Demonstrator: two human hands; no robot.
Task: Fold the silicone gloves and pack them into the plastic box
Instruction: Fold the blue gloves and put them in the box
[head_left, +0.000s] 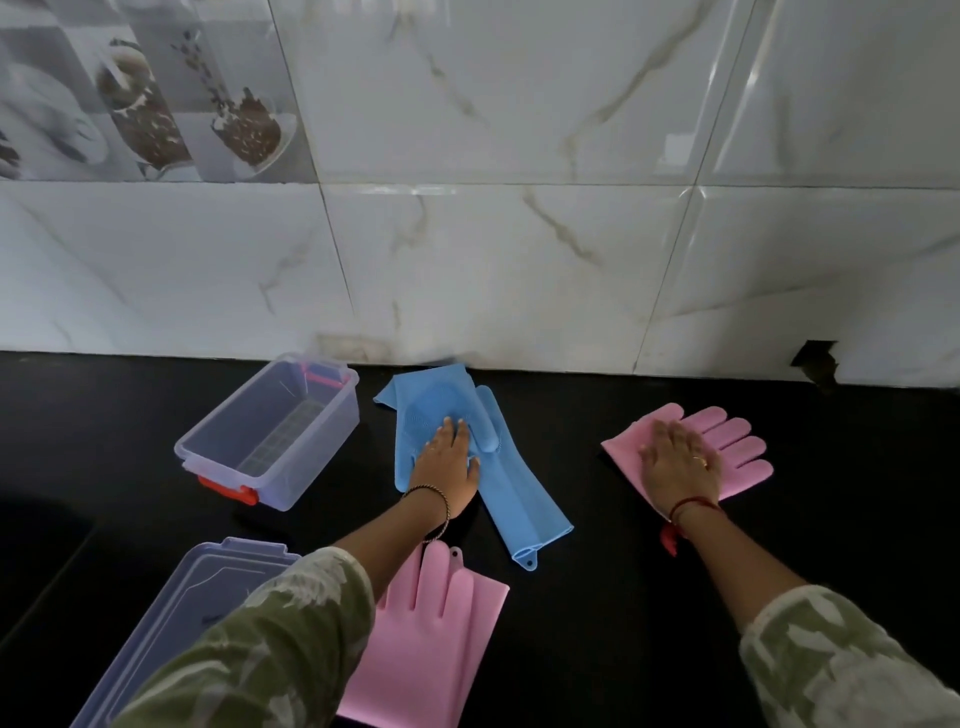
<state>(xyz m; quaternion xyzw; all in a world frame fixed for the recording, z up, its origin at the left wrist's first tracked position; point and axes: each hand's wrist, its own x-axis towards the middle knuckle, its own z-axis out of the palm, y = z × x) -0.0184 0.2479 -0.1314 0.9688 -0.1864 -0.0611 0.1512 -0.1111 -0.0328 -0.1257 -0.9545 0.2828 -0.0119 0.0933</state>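
Note:
Two blue silicone gloves (511, 493) lie overlapped on the black counter by the wall. My left hand (448, 462) rests flat on them with fingers spread. To the right, a folded pink glove (737, 449) lies with its fingers pointing right, and my right hand (680, 462) presses flat on it. A second pink glove (431, 634) lies unfolded near the front, partly under my left sleeve. The clear plastic box (270, 431) with red latches stands open and empty at the left.
The box's clear lid (176, 618) lies at the front left on the black counter (675, 571). A white marble-tiled wall (519, 260) runs along the back edge, with a dark chipped gap (818, 364) at the right.

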